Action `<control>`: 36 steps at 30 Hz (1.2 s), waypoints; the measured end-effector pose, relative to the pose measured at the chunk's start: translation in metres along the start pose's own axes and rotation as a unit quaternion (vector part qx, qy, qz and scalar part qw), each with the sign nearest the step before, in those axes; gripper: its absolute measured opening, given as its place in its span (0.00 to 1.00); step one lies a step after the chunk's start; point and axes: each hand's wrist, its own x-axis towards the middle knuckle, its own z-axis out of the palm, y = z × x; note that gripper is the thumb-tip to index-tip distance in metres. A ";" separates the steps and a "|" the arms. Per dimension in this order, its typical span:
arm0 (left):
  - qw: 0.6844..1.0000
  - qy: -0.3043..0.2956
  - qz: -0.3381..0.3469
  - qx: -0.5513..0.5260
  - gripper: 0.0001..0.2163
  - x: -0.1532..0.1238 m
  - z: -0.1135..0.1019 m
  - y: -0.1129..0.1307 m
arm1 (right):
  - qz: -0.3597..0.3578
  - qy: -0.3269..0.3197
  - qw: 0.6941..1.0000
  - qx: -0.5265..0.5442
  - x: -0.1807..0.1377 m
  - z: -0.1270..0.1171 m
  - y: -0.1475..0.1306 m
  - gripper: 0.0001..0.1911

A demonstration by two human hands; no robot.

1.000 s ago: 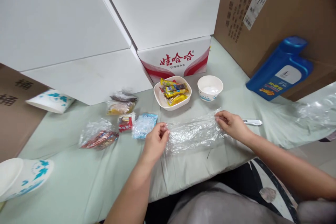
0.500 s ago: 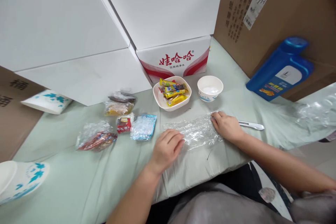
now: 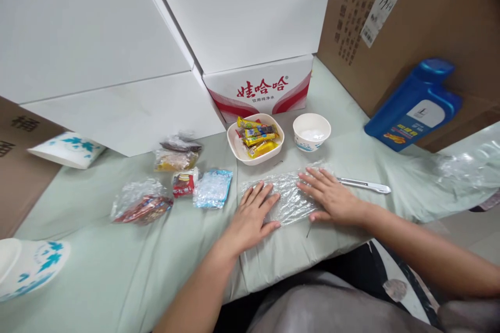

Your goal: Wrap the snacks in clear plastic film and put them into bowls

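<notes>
A crinkled clear plastic bag (image 3: 289, 199) lies flat on the cloth-covered table in front of me. On its left end rests my left hand (image 3: 250, 218), palm down with fingers spread. My right hand (image 3: 332, 195) presses on the right part, also flat and spread. Just beyond the right hand lies a white utility knife (image 3: 365, 185), partly behind the fingers. Past the bag stand a white tray (image 3: 233, 150) of yellow-wrapped snack sticks (image 3: 258, 138) and a white paper bowl (image 3: 308, 141) with something whitish inside.
Several packaged items lie to the left: a blue packet (image 3: 213, 188), a red packet (image 3: 183, 183) and a bag of red-wrapped pieces (image 3: 142, 208). A blue bottle (image 3: 416, 106) leans against the brown carton (image 3: 367, 73) at right. White boxes (image 3: 258, 88) wall the back. Paper cups (image 3: 42, 270) are at far left.
Both hands have gone from curled fingers at the bag's ends to flat, spread palms on it. The right hand has shifted slightly left, and the bag looks flatter.
</notes>
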 end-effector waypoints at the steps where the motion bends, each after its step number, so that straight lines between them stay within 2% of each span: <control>1: 1.000 0.003 -0.008 -0.003 0.30 -0.001 0.000 -0.002 | -0.019 -0.025 0.999 0.010 -0.002 0.005 -0.004 0.43; 4: 0.998 0.042 -0.044 -0.016 0.30 -0.002 -0.003 -0.009 | -0.007 -0.056 0.998 0.029 -0.010 0.012 -0.007 0.45; 6: 0.994 0.088 -0.053 -0.037 0.27 -0.003 -0.010 -0.010 | 0.002 -0.044 0.998 0.039 -0.016 0.011 -0.004 0.44; 8: 0.991 0.105 -0.036 -0.074 0.21 -0.004 -0.018 -0.007 | 0.002 -0.021 0.999 0.050 -0.023 0.007 0.000 0.41; 11: 0.991 0.021 0.003 -0.131 0.17 -0.006 -0.030 0.001 | 0.001 0.017 0.997 0.073 -0.035 0.001 0.005 0.27; 14: 0.988 -0.051 0.000 -0.148 0.12 -0.007 -0.036 0.006 | 0.008 0.056 0.995 0.085 -0.049 0.001 0.009 0.14; 17: 0.986 -0.060 0.001 -0.157 0.06 -0.007 -0.038 0.005 | 0.011 0.080 0.993 0.086 -0.060 0.001 0.013 0.09; 23: 0.974 -0.030 0.004 -0.226 0.07 -0.011 -0.044 -0.004 | 0.006 0.101 0.990 0.098 -0.064 -0.003 0.017 0.06; 26: 0.962 -0.027 -0.054 -0.268 0.05 -0.013 -0.045 -0.007 | 0.030 0.118 0.984 0.128 -0.061 -0.006 0.016 0.06; 28: 0.956 -0.011 -0.105 -0.274 0.03 -0.013 -0.043 -0.009 | 0.072 0.125 0.981 0.132 -0.059 -0.007 0.015 0.07; 32: 0.951 0.049 -0.175 -0.250 0.05 -0.011 -0.035 -0.011 | 0.171 0.109 0.972 0.119 -0.047 -0.008 0.013 0.11; 36: 0.948 0.109 -0.215 -0.210 0.07 -0.006 -0.022 -0.016 | 0.221 0.096 0.968 0.067 -0.028 -0.002 0.012 0.14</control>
